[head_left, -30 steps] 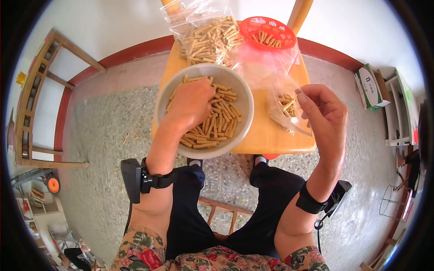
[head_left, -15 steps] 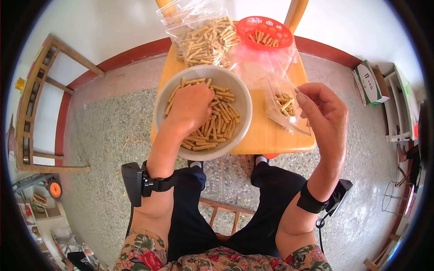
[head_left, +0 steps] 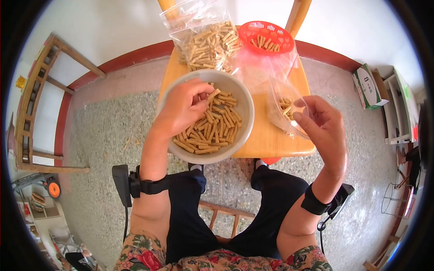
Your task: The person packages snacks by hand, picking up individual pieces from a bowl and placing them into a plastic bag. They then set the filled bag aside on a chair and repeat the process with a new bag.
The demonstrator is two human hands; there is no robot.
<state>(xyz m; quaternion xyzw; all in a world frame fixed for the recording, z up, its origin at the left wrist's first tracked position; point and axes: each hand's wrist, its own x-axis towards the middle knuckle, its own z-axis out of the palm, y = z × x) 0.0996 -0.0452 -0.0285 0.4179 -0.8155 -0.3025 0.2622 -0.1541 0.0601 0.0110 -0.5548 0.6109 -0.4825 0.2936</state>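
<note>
above the grey bowl (head_left: pixel 246 113) of short sticks (head_left: pixel 212 132), the left hand (head_left: pixel 181 108) is narrowed on at least one stick, which a loose pinch could drop; the right hand (head_left: pixel 324 124) grips the clear bag (head_left: pixel 275 97) beside it, whose sagging mouth could snag sticks

L hand (head_left: pixel 315 118) pinching, R hand (head_left: pixel 184 105) curled, forearms bent inward

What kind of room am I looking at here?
Probably a room in a home, perhaps doubling as storage: a wooden chair used as a worktop, a speckled floor, and a cardboard box by the wall.
</note>
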